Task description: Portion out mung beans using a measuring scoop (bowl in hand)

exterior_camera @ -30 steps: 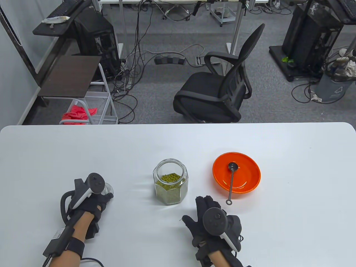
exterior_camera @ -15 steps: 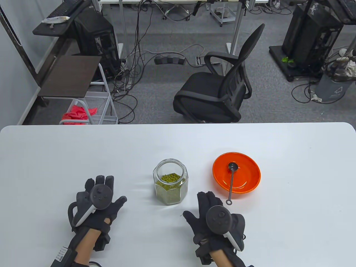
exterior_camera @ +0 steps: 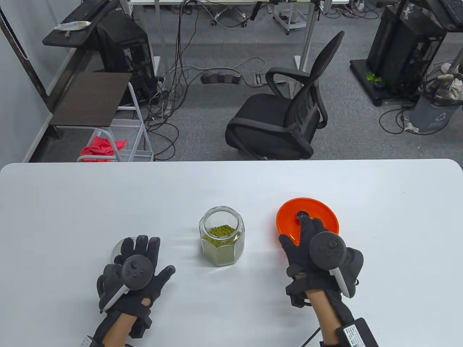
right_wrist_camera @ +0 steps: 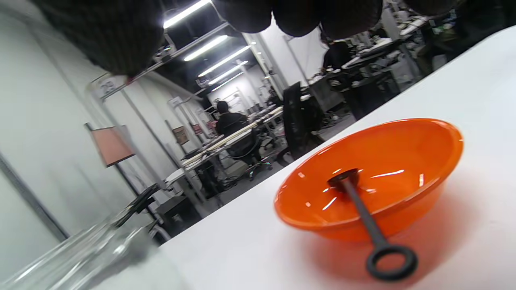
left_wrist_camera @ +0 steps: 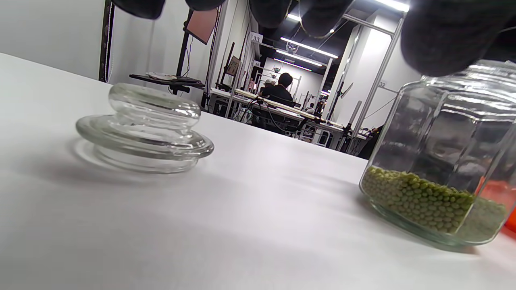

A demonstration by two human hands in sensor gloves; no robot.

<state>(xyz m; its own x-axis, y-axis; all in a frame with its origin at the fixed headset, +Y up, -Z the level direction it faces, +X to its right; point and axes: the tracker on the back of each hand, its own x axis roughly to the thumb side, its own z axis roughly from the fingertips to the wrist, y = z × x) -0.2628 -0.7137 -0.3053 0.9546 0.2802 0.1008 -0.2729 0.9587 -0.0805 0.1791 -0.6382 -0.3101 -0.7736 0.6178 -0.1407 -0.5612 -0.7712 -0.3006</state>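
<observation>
An open glass jar partly filled with green mung beans stands mid-table; it also shows in the left wrist view. An orange bowl stands to its right with a black measuring scoop lying in it, the handle ring over the near rim. My right hand hovers open above the bowl's near side and the scoop handle, touching neither. My left hand is open and empty, left of the jar. The glass lid lies on the table just beyond its fingers.
The white table spreads wide to the left, right and back. A black office chair stands beyond the far edge. A wire cart with red cloth sits at the back left.
My left hand has let go of the glass lid, opened and drawn back a little. My right hand has moved right and forward from beside the jar to over the bowl.
</observation>
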